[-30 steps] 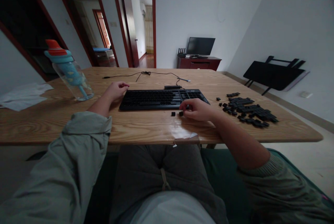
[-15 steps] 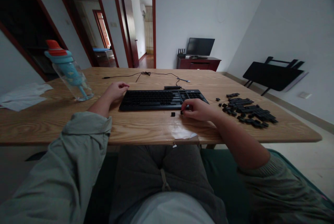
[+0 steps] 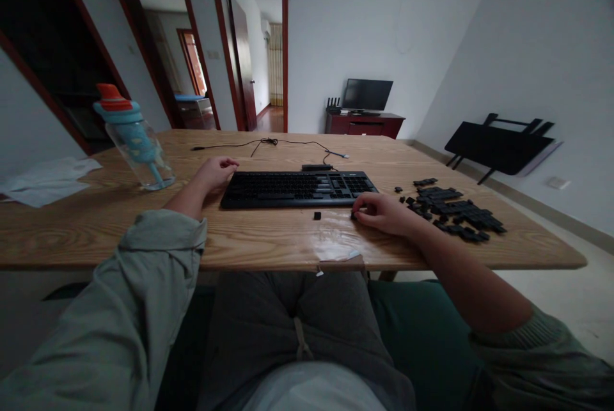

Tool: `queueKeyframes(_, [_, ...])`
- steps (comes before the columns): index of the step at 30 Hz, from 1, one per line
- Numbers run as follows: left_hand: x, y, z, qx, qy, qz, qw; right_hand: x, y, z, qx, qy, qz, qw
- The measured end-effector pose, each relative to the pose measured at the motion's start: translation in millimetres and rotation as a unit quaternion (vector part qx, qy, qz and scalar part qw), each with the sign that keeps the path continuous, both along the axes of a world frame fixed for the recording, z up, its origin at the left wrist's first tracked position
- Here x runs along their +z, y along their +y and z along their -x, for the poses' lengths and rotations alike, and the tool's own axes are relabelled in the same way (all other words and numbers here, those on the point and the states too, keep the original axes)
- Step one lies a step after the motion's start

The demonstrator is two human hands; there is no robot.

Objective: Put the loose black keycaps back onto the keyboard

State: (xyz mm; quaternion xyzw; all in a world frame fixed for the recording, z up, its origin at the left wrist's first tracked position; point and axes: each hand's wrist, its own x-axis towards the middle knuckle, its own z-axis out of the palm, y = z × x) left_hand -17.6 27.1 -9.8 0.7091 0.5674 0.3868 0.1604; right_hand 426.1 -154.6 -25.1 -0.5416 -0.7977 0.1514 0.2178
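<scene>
Right hand: Held dark keycap at narrowed fingertips, near table's front edge.
Left hand: Rested beside keyboard, grip unclear.
Loose keycap: Lay left of right fingertips.

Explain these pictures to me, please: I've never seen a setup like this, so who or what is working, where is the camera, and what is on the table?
There is no robot here: a person works with two bare hands. All the pictures come from one camera worn on the head, looking forward and down.

On the light wooden table lies a long black keyboard. To its right is a spread of loose black keycaps, and a single black square keycap lies in front of it. A thin black cable runs behind. At the left are a clear bottle with a blue and red lid and white crumpled sheets.

The right hand seems to pinch a small black piece, mostly hidden. The left hand is at the keyboard's far left corner, apparently holding nothing.
</scene>
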Motion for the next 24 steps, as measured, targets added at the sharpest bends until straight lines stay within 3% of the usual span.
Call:
queueKeyframes(13, [-1.1,3.0,0.2,0.008,0.010,0.002,1.000,3.7,-8.6,3.9,-0.005,0.014,0.010,1.000])
queueKeyframes(19, [0.0,0.8,-1.0,0.016,0.017,0.013,1.000,-3.0,-6.4,3.9,0.011,0.022,-0.002,1.000])
queueKeyframes(22, [-0.6,2.0,-0.1,0.008,0.015,0.004,1.000,1.0,-8.0,0.0,0.001,0.085,-0.019,0.996])
queueKeyframes(24, [-1.1,2.9,0.5,0.002,0.011,0.001,1.000,13.4,-11.5,-12.7,-0.014,0.133,-0.026,0.991])
